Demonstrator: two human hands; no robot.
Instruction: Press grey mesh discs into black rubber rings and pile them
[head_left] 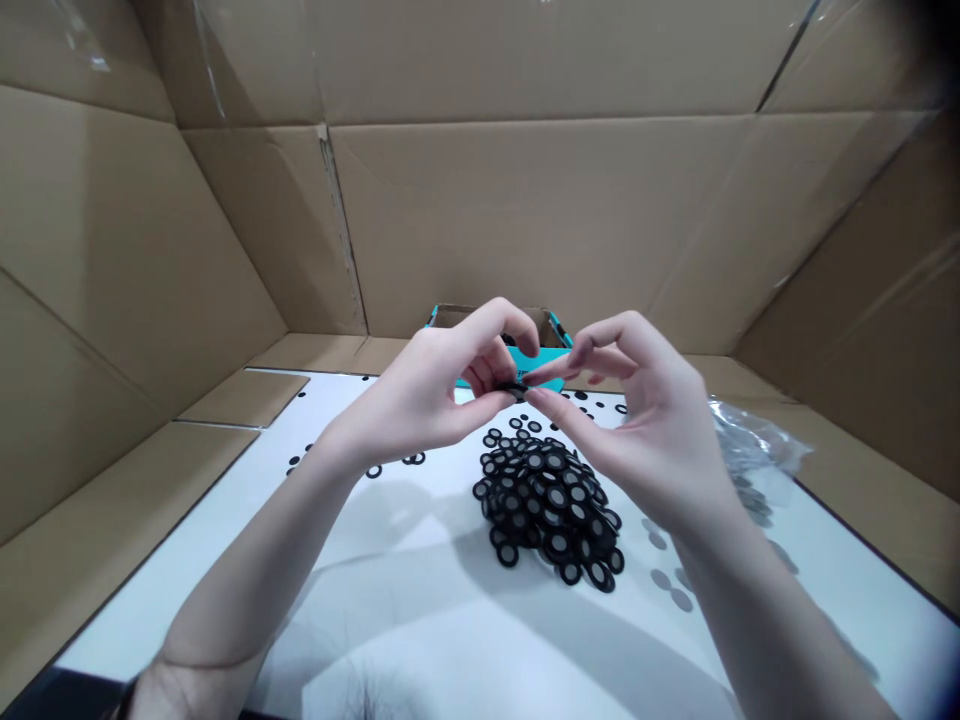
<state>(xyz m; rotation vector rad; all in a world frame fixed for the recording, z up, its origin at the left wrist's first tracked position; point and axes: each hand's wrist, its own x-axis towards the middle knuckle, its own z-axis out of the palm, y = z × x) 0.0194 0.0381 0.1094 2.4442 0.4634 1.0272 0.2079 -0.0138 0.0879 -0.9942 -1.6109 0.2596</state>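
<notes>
Cardboard walls (525,200) boxed in a white tabletop (360,545) on the far side and at both flanks, and the landmark on it was a heap of black rings with grey centres (551,500). Beyond that heap, raised above the table, one small black ring (517,389) sat between the two hands. I saw it nearly edge-on, its long side running left to right. The left hand (431,390) held it in a narrow pinch, thumb below; the right hand (656,430) had its thumb and a fingertip close together at the ring's right edge (whether they truly gripped it, I could not tell). Of the two, the right hand was nearer the heap, leaning over its right flank.

Left of the heap lay a few loose black rings (373,471); right of it, grey discs (660,580) and a clear plastic bag (757,440). Behind it stood an open teal box (551,354), with small dark marks on its front, too small and half-hidden to read. I could make out no brand or label elsewhere.
</notes>
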